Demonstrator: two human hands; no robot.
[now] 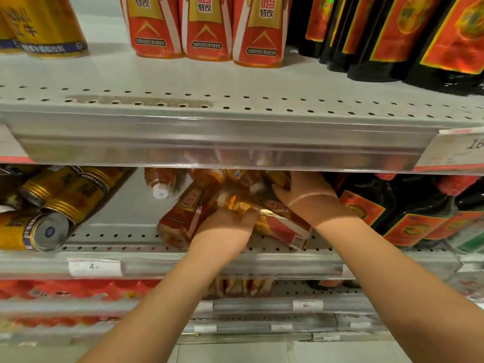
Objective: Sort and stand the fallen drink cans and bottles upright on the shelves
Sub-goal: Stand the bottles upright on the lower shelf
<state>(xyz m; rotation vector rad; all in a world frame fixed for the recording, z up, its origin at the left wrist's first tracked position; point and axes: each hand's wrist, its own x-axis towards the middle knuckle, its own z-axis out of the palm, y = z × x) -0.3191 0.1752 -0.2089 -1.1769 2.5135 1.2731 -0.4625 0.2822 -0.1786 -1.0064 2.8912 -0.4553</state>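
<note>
On the middle shelf [117,241], at six o'clock, your left hand [225,224] curls its grip over a fallen bottle [285,226]. Your right hand [310,203], toward three o'clock, has a grip too blurred to tell. Lift one bottle only and set its base down first.

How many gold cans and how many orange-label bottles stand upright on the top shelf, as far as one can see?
Gold cans: 2 (one is cut off by the left edge)
Orange-label bottles: 3
Total: 5
</note>
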